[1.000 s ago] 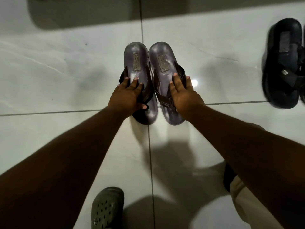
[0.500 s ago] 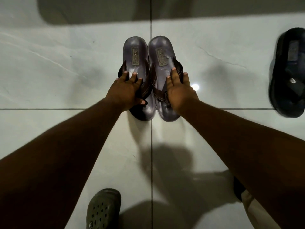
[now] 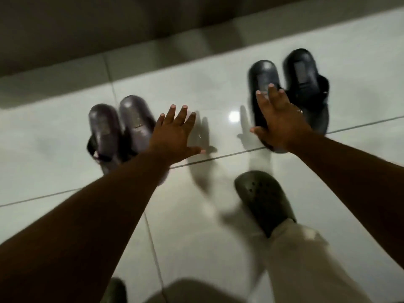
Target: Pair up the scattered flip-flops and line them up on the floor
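A pair of brown flip-flops lies side by side on the white tiled floor at the left. A pair of black flip-flops lies at the right. My left hand hovers with spread fingers just right of the brown pair and holds nothing. My right hand is spread over the nearer, left black flip-flop and covers its lower half; whether it touches it I cannot tell. The frame is blurred by motion.
A wall base runs along the back behind both pairs. My foot in a dark green clog with a beige trouser leg stands on the floor in front of the black pair. Another clog shows at the bottom edge.
Both hands have let go of the brown pair and swung right. The view has shifted, so the black pair is in full sight, with my right hand over it.
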`<state>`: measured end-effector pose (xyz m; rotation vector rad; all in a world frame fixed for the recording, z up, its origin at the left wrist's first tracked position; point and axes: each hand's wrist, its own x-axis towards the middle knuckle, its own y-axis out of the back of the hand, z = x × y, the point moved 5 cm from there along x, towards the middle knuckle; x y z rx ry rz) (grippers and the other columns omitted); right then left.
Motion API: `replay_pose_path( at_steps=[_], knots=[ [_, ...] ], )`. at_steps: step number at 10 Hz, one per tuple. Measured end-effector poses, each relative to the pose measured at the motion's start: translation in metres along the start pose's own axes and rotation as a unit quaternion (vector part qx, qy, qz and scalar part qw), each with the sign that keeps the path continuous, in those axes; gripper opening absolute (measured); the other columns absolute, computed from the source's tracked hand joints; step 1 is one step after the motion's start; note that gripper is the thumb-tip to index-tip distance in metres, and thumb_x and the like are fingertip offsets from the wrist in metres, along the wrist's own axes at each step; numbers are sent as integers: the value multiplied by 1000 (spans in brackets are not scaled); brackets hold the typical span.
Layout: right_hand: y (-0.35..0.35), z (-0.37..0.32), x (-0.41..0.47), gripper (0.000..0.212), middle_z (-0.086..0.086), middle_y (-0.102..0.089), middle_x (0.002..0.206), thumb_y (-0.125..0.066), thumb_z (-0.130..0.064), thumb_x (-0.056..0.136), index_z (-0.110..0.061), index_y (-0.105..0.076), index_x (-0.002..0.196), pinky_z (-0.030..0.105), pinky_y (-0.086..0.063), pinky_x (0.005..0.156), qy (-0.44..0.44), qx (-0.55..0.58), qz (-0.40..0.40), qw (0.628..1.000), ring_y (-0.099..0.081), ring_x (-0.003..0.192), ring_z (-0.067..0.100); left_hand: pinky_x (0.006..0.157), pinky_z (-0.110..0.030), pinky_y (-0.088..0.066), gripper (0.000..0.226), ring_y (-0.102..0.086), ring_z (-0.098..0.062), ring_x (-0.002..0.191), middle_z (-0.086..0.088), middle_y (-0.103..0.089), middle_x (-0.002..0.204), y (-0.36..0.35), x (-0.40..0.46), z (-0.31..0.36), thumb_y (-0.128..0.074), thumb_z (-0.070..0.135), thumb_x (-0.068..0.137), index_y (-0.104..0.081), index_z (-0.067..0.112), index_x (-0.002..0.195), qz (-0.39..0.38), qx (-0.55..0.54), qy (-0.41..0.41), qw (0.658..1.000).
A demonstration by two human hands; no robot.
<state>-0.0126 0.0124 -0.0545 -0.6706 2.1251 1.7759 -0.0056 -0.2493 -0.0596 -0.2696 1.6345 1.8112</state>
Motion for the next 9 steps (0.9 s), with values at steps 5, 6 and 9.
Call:
replay_pose_path(
  at_steps=[5,6,9],
  knots=[
    [-57,231,17,63,14,-8,162,-21,-46,90,-21,-15,147,66,-31,106,-41,47,-53,997,-14,145,48,116,-56,-7,97,9,-39,146,-14,2,161,-33,181,251,-45,73,73,-13,23,150,14,13,-85,996],
    [-45,270,21,62,14,-9,162,-31,-42,88,-22,-21,146,68,-28,109,-56,55,-30,996,-15,145,47,116,-56,-8,97,6,-39,147,-15,-1,161,-26,202,282,-47,72,73,-14,22,150,13,16,-106,994],
    [-17,287,9,64,3,11,163,-42,-41,95,-32,-10,150,71,-27,106,-77,129,0,989,-8,145,49,116,-57,-4,101,8,-34,148,-11,4,162,-7,208,304,-50,71,73,-4,25,150,-4,30,-119,992]
  ],
)
